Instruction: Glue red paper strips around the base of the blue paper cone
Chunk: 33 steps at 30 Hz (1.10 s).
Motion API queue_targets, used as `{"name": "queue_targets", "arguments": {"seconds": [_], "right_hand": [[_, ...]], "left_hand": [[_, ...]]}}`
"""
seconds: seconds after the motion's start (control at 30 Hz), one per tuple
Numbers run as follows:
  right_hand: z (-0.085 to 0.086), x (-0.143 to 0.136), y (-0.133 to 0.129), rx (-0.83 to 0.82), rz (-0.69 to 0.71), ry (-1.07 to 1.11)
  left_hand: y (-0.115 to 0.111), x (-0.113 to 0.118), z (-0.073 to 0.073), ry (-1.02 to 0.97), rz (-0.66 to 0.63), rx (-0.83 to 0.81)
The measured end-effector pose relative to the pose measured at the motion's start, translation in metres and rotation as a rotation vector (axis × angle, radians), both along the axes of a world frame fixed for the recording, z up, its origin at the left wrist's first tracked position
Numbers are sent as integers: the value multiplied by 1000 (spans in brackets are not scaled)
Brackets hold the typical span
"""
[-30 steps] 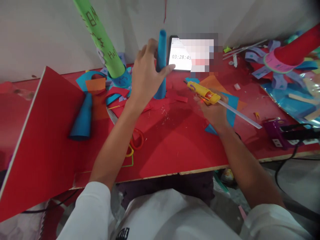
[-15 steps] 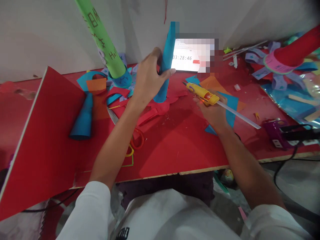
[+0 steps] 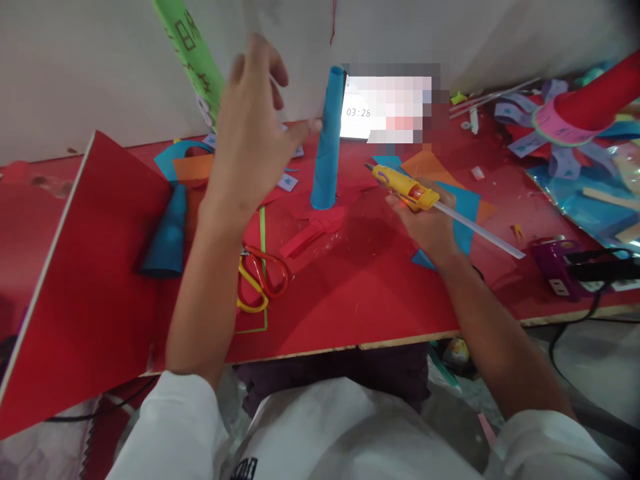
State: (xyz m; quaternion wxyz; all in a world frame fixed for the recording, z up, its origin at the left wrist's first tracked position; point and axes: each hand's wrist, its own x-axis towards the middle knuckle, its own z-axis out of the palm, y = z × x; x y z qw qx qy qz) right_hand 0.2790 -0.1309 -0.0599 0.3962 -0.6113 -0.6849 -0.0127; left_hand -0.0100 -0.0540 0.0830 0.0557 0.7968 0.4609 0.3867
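A narrow blue paper cone [image 3: 328, 143] stands upright on the red table, its base beside red paper pieces [image 3: 313, 233]. My left hand [image 3: 255, 127] is raised just left of the cone, fingers apart and holding nothing; the thumb tip is close to the cone's side, and contact is unclear. Behind that hand rises a green paper tube [image 3: 193, 57] with dark writing. To the right, my right hand [image 3: 430, 217] is wrapped round a yellow glue gun [image 3: 405, 187], whose nozzle points left toward the cone. A clear glue stick [image 3: 483, 232] sticks out of its back.
Red and yellow-handled scissors [image 3: 263, 277] lie near the front. At left are a blue cone [image 3: 167, 233] and an upright red board [image 3: 95, 287]. A lit screen [image 3: 357, 100] leans at the back. At right are a purple box [image 3: 553, 267] and a red tube with a pink band [image 3: 567, 127].
My left hand has let go of the blue cone and moved left and up, with its fingers opening. The cone now stands by itself. My right hand with the glue gun has hardly moved.
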Motion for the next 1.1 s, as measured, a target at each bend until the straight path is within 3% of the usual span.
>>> {"name": "queue_targets", "arguments": {"seconds": [0.07,0.1,0.17,0.3,0.37,0.43,0.63,0.87,0.93,1.1], "right_hand": [[0,0,0,4,-2,21],[0,1,0,-2,-5,26],[0,1,0,-25,-4,18],[1,-2,-2,-66,16,-30],[2,-6,-5,-75,38,-44],[3,-9,-8,-79,68,-50],[-1,-12,-12,-155,194,-69],[4,-21,-10,-226,381,-302],[5,-25,-9,-212,398,-406],[4,-29,-7,-199,408,-499]], "left_hand": [[-11,-8,-1,57,31,-88],[-18,-10,-8,134,49,-159],[-34,-12,-34,318,110,-271],[-62,-16,-98,643,-47,-347],[-68,-21,-118,603,-84,-361],[-68,-29,-128,493,-100,-382],[-55,-52,-133,273,-118,-410],[-47,-67,-126,244,117,-110],[-50,-65,-122,277,58,-79],[-56,-56,-125,472,-244,-125]]}}
